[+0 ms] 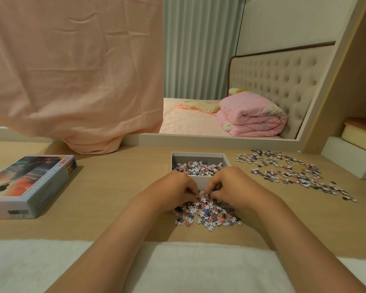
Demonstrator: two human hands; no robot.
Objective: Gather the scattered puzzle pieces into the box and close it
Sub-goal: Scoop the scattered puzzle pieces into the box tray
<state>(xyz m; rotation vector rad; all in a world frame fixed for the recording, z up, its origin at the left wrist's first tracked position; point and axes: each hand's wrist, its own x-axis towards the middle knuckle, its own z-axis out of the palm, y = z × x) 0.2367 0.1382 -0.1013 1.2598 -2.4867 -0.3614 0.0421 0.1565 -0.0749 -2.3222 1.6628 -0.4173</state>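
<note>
Filling the upper half of the view is a large mirror (pixel 199 66), its pale frame standing on the far edge of the desk; it reflects a bed with a tufted headboard (pixel 279 81), grey-green curtains (pixel 199 45) and a folded pink quilt (pixel 251 117). A peach cloth (pixel 72 66) hangs over the mirror's left part, and its bunched lower end rests on the desk. The wooden desk (pixel 114 187) runs across the middle of the view, with a white fluffy cover (pixel 30 265) along its near edge.

On the left of the desk lies the box lid (pixel 28 182), printed side up and angled (a sunset-coloured picture on top). At the centre stands the open white box (pixel 200 157), its bottom partly covered with pieces. To its right, well apart from the box, a wide scatter of loose pieces (pixel 294 172) spreads toward the desk's right end. Just in front of the box sits a denser pile of puzzle pieces (pixel 207 212).

Both bare forearms reach in from the near edge. The left hand (pixel 175 187) and right hand (pixel 232 187) meet over the far side of that pile, knuckles up, fingers curled down and pinched into the pieces; exactly which pieces each hand grasps cannot be told.
</note>
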